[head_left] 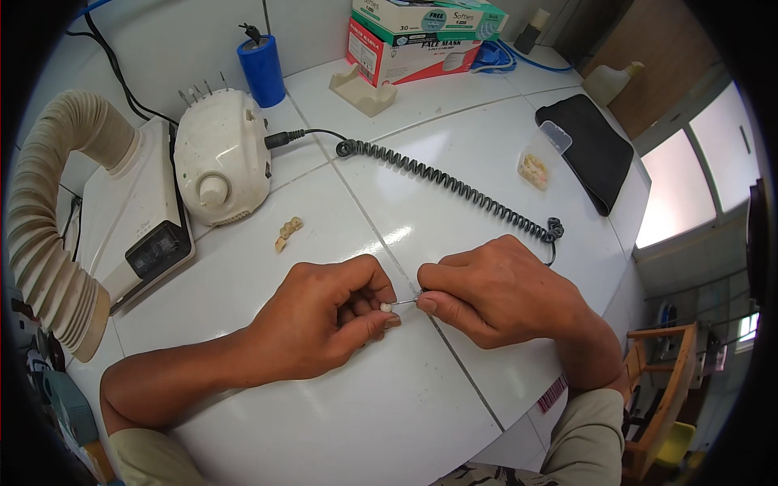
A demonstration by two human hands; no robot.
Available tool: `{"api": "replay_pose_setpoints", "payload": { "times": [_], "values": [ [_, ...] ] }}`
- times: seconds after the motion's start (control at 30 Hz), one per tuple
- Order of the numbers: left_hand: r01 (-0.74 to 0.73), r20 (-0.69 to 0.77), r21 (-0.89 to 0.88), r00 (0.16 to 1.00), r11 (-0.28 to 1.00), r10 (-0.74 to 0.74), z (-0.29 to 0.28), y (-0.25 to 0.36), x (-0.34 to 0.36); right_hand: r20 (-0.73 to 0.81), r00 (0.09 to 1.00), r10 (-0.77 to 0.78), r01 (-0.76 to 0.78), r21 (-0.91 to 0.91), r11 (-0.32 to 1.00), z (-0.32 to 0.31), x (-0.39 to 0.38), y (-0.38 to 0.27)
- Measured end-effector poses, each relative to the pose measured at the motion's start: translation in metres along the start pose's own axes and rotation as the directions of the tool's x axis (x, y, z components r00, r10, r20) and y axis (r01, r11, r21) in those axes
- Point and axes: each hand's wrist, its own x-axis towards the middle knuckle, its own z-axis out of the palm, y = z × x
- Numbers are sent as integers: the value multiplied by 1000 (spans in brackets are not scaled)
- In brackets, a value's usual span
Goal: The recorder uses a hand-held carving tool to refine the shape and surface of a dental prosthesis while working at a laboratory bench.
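Observation:
Near the middle of the white tiled worktop, my left hand (328, 320) pinches a small white tooth-shaped piece (386, 308) between thumb and fingers. My right hand (506, 296) grips a slim rotary handpiece, mostly hidden in the fingers; its metal tip (405, 300) points left and meets the white piece. A coiled black cord (454, 188) runs from behind the right hand to a white control unit (227, 150) at the back left. Several small beige tooth-shaped pieces (288, 231) lie above my left hand.
A machine with a ribbed hose (57, 211) stands far left. At the back are a blue cylinder (261, 77), a beige stand (363, 97) and stacked boxes (409, 61). A plastic container (535, 168), black pouch (592, 162) and bottle (608, 85) sit right. A wooden chair (664, 381) stands beyond the edge.

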Motion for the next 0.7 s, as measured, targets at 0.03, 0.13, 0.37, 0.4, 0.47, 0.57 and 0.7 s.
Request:
{"api": "replay_pose_setpoints", "payload": {
  "times": [0.03,0.13,0.37,0.4,0.47,0.57,0.7],
  "values": [
    [21,13,-18,1000,1000,-20,0,0,0,-5,1000,-6,6,4,1000,0,0,0],
    [17,7,-26,1000,1000,-17,0,-3,-1,8,1000,5,-5,-1,1000,0,0,-1],
    [11,-11,23,1000,1000,-11,1,-2,-2,-11,1000,-18,18,-13,1000,2,0,-2],
    [-1,-21,28,1000,1000,2,1,-2,-2,-19,1000,-16,15,-28,1000,2,0,-2],
    [-13,-33,32,999,999,14,2,-2,-2,-26,1000,-16,15,-44,999,3,0,-4],
    [-12,-56,40,998,999,14,3,-2,-1,-32,999,-6,4,-70,998,4,1,-7],
    [-12,-91,19,996,1000,13,5,-1,-1,-37,999,9,-12,-80,997,4,1,-9]
  ]
}}
